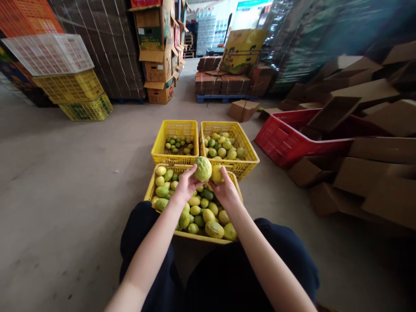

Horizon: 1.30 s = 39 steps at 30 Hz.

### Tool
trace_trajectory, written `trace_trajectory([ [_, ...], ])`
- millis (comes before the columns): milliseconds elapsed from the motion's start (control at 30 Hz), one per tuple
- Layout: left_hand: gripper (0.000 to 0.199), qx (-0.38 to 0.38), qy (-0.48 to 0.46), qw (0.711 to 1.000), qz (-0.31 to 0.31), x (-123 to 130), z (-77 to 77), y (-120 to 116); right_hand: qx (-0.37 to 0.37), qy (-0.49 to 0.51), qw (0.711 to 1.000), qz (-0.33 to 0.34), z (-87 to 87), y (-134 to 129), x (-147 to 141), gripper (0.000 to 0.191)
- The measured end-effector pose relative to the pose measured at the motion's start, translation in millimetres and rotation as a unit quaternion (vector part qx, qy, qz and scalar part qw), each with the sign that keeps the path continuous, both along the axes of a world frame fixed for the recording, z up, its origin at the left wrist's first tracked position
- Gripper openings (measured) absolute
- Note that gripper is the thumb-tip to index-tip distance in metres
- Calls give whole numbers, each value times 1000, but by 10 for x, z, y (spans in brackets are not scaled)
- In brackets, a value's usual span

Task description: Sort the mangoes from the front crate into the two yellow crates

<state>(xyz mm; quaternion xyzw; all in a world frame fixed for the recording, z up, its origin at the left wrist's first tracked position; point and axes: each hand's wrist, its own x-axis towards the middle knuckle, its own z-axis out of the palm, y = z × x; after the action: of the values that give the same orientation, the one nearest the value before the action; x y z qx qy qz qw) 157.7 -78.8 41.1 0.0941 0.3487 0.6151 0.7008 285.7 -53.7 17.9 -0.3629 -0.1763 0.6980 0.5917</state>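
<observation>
My left hand [187, 182] is closed around a bumpy pale-green lemon [203, 169]. Beside it, my right hand [226, 189] grips a yellower lemon [216, 173], and the two fruits almost touch. Both hands are above the near yellow crate [148, 190], which holds many green and yellow lemons [195, 201] of mixed sizes. Behind it stand two more yellow crates. The far-left crate [157, 145] has a few small green fruits [175, 143] on its bottom; the far-right crate [248, 149] contains larger yellow-green ones [222, 152].
A red crate [282, 138] and a heap of cardboard boxes [373, 173] lie to the right. Stacked crates [71, 86] stand at the back left. Boxes [224, 82] sit on a blue pallet [214, 99] farther back. My knees flank the near crate.
</observation>
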Motion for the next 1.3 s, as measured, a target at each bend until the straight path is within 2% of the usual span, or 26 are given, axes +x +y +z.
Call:
trace_trajectory([
  [100, 24, -12, -59, 998, 17, -35, 17, 7, -21, 1, 1000, 22, -28, 14, 33, 24],
  [200, 34, -14, -96, 995, 25, -63, 24, 2, -55, 9, 997, 54, -29, 23, 49, 33],
  [267, 40, -30, -117, 993, 15, -70, 32, -2, -72, 18, 996, 50, -18, 30, 41, 38],
  [367, 43, -55, -137, 989, 8, -70, 67, 1, -77, 28, 997, 17, -2, 33, 15, 30],
  [467, 44, -62, -125, 990, 25, -72, 120, 12, -30, 21, 999, 9, 6, 12, -3, 20],
  [600, 35, -65, -93, 993, 25, -73, 145, 8, 22, 1, 999, 28, 13, -26, -9, 26],
  [700, 42, -33, -75, 997, 2, -62, 116, -2, 7, -3, 999, 36, 12, -20, -17, 32],
  [767, 50, -27, -76, 997, 10, -56, 94, 1, -4, -2, 1000, 30, 5, 0, -27, 38],
  [900, 38, -48, -71, 995, 57, -63, 81, 18, -25, -8, 1000, -5, 0, 21, -48, 35],
  [1067, 40, -8, -88, 996, -26, -52, 79, 2, -73, -23, 997, -3, 57, -29, -58, 26],
  [1200, 39, 40, -75, 995, -53, -11, 70, -25, -10, -23, 999, 32, 86, -78, -27, 24],
  [1300, 43, -5, -64, 997, -48, 0, 78, -35, 27, -42, 998, 38, 80, -91, 0, 30],
])
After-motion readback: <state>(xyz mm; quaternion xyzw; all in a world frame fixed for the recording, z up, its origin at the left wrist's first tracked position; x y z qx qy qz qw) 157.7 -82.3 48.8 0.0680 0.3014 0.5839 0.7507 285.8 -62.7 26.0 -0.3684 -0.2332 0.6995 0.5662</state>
